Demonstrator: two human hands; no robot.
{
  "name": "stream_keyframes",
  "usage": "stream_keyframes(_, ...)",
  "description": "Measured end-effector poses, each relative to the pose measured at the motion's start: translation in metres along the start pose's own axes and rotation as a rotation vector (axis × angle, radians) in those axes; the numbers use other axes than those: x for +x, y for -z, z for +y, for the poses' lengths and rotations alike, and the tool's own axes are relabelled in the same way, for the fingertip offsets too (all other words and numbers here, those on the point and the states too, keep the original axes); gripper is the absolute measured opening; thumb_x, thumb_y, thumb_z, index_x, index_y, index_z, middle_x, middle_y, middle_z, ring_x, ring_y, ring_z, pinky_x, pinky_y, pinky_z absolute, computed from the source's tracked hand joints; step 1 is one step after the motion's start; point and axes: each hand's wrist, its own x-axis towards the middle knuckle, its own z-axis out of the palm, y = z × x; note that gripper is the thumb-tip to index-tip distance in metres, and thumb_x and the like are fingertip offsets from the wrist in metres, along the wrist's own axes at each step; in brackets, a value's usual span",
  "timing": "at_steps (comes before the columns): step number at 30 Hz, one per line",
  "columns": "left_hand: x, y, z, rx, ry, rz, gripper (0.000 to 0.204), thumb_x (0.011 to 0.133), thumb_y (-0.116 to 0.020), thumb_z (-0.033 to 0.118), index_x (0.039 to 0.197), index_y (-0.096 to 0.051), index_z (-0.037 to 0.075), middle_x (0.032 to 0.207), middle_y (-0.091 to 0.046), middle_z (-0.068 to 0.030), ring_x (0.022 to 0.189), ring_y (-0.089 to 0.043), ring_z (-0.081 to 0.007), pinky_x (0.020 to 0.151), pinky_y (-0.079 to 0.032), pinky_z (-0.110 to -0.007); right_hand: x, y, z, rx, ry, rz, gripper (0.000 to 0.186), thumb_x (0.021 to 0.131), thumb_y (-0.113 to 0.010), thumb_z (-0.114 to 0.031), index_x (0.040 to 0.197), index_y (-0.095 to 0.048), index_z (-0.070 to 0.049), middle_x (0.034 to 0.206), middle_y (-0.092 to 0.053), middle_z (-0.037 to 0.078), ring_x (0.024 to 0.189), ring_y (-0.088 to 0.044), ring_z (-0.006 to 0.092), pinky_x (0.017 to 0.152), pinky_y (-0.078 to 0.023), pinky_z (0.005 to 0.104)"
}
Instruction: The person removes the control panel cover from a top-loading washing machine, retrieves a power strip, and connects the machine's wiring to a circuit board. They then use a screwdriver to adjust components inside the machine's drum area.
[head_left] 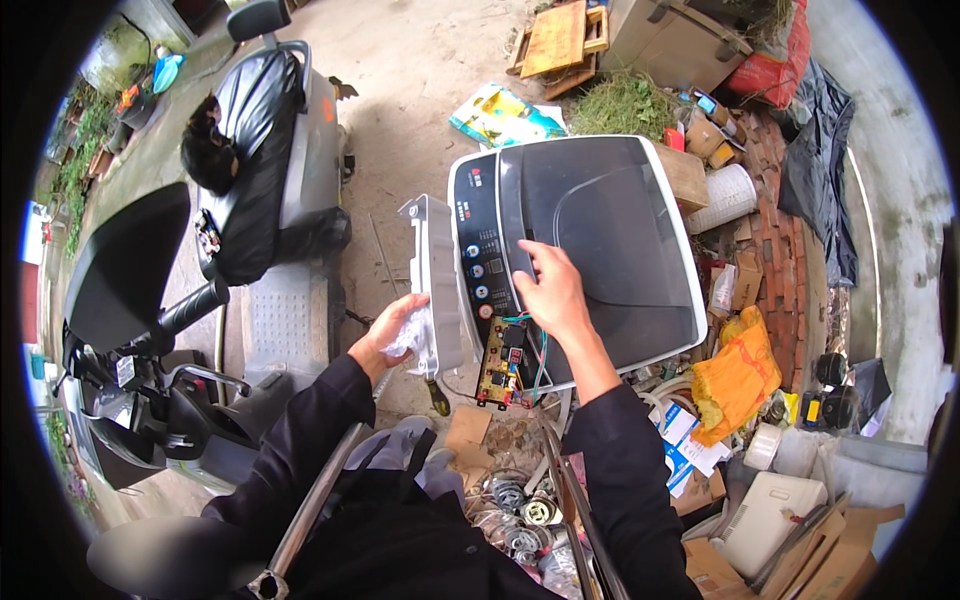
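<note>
A top-loading washing machine with a dark lid stands in front of me. Along its left side runs a black control panel with round buttons. My left hand grips a crumpled white wad, cloth or plastic, pressed to a grey plastic housing piece beside the panel. My right hand rests over the seam between panel and lid, thumb and index finger apart, holding nothing visible. At the panel's near end a green circuit board lies exposed, with coloured wires leading from it.
On the left stands an electric scooter; a black cat sits on its seat. Metal tubes cross near my body. Loose metal parts lie below the machine. Cardboard, an orange bag and bricks crowd the right.
</note>
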Motion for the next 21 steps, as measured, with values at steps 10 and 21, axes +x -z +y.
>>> stream_keyframes(10,0.048,-0.006,0.003,-0.017,0.004,-0.048,0.041,0.099,-0.054,0.031,0.126,-0.059,0.001,0.110,-0.071,-0.0148,0.095,-0.072,-0.0289,0.088,-0.058,-0.045,-0.125,0.065,0.105,0.180,-0.502,1.063,0.064,0.094,-0.062,-0.013,0.150,-0.032,-0.004,0.149,-0.040,0.019,0.138,-0.039,0.0344,0.113,-0.034,0.0457)
stream_keyframes(21,0.068,-0.029,-0.008,0.038,0.006,0.071,0.026,0.096,-0.062,0.029,0.104,-0.066,0.004,0.090,-0.072,-0.0055,0.074,-0.069,-0.0196,0.069,-0.057,-0.036,-0.111,0.063,0.109,1.128,-0.851,0.905,0.053,0.097,-0.065,-0.031,0.137,-0.049,0.000,0.135,-0.057,0.012,0.118,-0.059,0.0281,0.099,-0.048,0.0467)
